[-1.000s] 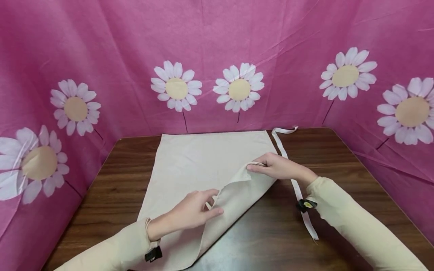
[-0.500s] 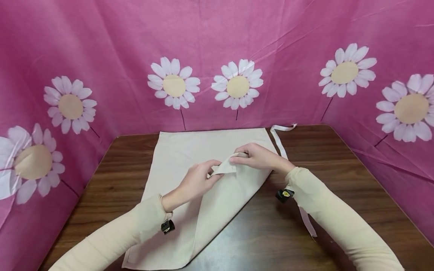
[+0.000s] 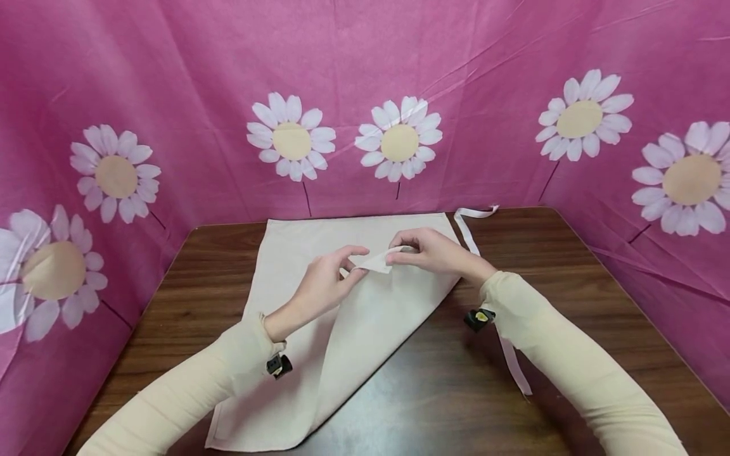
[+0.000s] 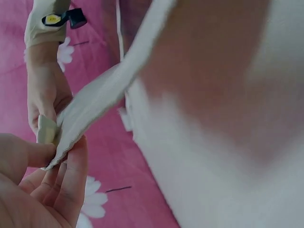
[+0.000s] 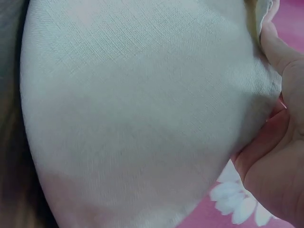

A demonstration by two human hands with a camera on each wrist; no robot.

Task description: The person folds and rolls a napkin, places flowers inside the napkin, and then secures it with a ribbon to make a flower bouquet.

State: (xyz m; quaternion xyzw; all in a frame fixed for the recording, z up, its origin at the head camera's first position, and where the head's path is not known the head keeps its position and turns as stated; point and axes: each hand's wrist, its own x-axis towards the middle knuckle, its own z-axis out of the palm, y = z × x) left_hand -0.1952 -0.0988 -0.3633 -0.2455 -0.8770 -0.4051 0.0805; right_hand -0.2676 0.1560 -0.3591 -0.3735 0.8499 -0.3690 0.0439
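A large cream cloth point(image 3: 393, 316) lies on the brown table, its near right part lifted and folded over toward the far left. My right hand point(image 3: 433, 252) pinches the raised corner between thumb and fingers. Just left of it, my left hand point(image 3: 320, 280) pinches the same edge; in the left wrist view its thumb point(image 4: 40, 154) presses one face of the cloth and the fingers lie behind. The right wrist view is mostly filled by the hanging cloth point(image 5: 142, 104), with my right hand point(image 5: 280, 142) at its right border.
A narrow white strap point(image 3: 467, 234) runs along the cloth's right side, partly hidden by my right arm; its near end point(image 3: 516, 370) lies on the wooden table point(image 3: 490, 405). A pink curtain point(image 3: 353, 50) with printed daisies encloses the table at the back and both sides.
My right hand has carried the lifted corner leftward and a little farther away. My left hand has moved up from the lower edge and taken hold beside it.
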